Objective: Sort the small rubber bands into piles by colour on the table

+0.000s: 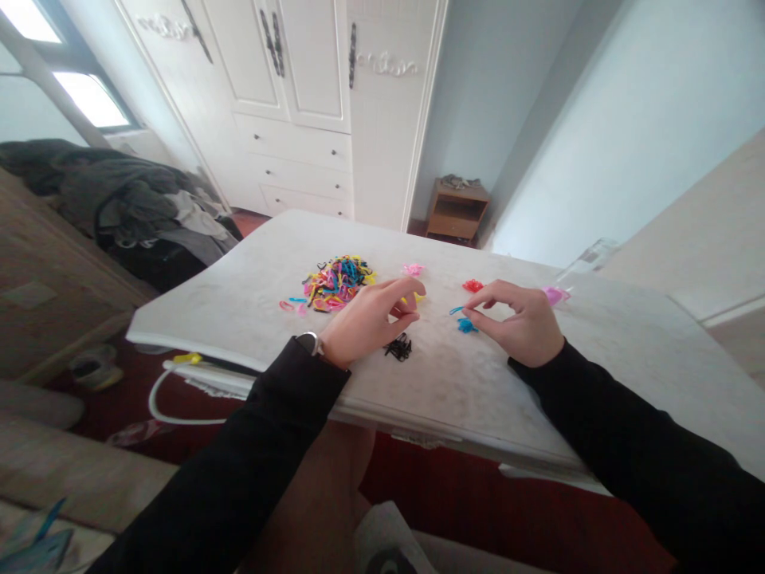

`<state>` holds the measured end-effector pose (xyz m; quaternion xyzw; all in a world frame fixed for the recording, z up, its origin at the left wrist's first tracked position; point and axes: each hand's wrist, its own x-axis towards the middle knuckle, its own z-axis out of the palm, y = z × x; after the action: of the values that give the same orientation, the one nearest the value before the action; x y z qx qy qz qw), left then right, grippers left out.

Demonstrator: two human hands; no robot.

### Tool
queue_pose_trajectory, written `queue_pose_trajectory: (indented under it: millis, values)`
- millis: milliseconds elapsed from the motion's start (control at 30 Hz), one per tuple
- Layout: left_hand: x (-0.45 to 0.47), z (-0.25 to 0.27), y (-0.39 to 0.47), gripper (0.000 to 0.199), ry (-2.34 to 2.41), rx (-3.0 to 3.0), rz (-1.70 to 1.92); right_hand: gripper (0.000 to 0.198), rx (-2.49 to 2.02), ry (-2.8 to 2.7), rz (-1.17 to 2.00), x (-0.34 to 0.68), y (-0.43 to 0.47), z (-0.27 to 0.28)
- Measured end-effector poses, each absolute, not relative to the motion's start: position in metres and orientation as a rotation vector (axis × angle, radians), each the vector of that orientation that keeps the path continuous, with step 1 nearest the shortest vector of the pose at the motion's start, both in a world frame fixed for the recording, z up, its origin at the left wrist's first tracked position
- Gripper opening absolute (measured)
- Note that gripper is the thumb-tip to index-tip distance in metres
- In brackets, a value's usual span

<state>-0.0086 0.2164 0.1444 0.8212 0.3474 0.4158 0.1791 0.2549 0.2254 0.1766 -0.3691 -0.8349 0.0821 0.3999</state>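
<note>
My right hand [519, 319] pinches a blue rubber band [456, 310] between thumb and forefinger, just above a small heap of blue rubber bands [467, 324]. My left hand [376, 315] is bent over the table with thumb and forefinger apart and nothing visible held. Yellow rubber bands [413, 298] show partly behind its fingers. Close below it lies a black rubber band heap [398, 347]. A large mixed-colour pile of rubber bands [338, 283] spreads beyond my left hand. Pink rubber bands [413, 269] and red rubber bands [472, 285] form small heaps farther back.
The white table [239, 295] carries all the heaps. A clear plastic container [589, 259] and a purple item [555, 296] are to the right. A wardrobe [299, 72], a small wooden cabinet [457, 211] and piled clothes [137, 199] stand beyond.
</note>
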Motion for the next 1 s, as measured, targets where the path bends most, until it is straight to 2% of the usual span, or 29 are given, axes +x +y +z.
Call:
queue_pose_trajectory:
  millis: [100, 300, 1000]
  values:
    - [-0.009, 0.144, 0.217, 0.032, 0.970, 2.328, 1.181, 0.005, -1.006, -2.085, 0.205, 0.260, 0.230, 0.178]
    - [-0.010, 0.143, 0.218, 0.032, 0.976, 2.382, 1.233, 0.016, -1.098, -2.103, 0.230, 0.273, 0.241, 0.181]
    - [-0.010, 0.144, 0.217, 0.026, 0.953, 2.361, 1.256, 0.012, -1.108, -2.298, 0.255, 0.279, 0.251, 0.181]
